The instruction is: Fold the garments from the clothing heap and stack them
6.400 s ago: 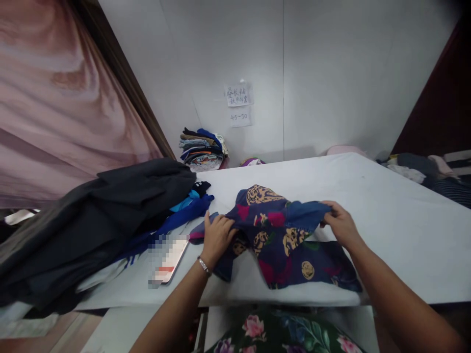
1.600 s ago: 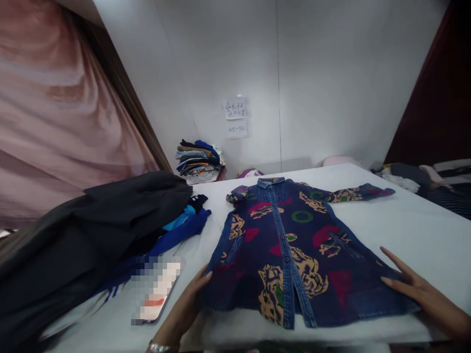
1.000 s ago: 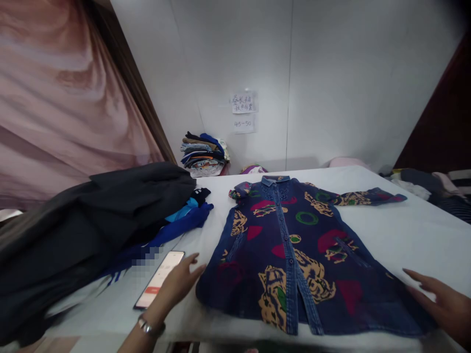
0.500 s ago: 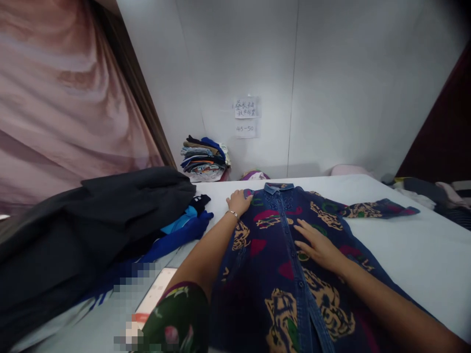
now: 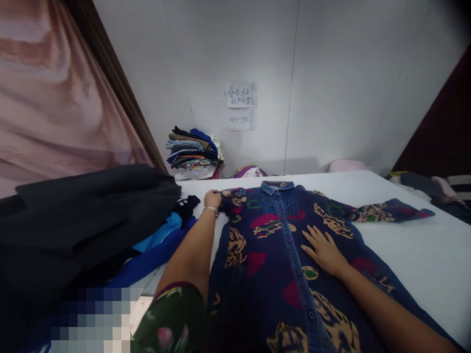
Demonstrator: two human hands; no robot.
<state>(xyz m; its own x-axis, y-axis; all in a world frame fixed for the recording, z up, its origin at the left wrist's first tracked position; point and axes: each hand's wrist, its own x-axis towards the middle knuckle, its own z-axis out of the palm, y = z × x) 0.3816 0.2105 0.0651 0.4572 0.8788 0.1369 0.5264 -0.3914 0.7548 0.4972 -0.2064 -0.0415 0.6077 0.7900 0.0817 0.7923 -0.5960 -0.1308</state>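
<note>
A dark blue patterned denim shirt point(image 5: 270, 260) lies front up on the white table point(image 5: 401, 250), its collar at the far side and its button strip running toward me. My left hand point(image 5: 212, 199), a bracelet at the wrist, is closed on the end of the shirt's left-side sleeve, drawing it out sideways from the shoulder. Flat on the shirt's chest, just right of the buttons, rests my right hand point(image 5: 326, 250) with its fingers spread. The other sleeve point(image 5: 393, 211) stretches out to the right across the table.
A heap of dark garments point(image 5: 88, 211) with blue ones point(image 5: 158, 255) covers the left side. Behind the table's far edge stands a stack of folded clothes point(image 5: 195, 152). Paper signs point(image 5: 241, 105) hang on the wall. More clothes point(image 5: 423, 186) lie at the right rear.
My left hand has moved left from the shirt's shoulder, pulling the sleeve out with it. My right hand has stayed on the chest, now lying flatter. The view has shifted slightly.
</note>
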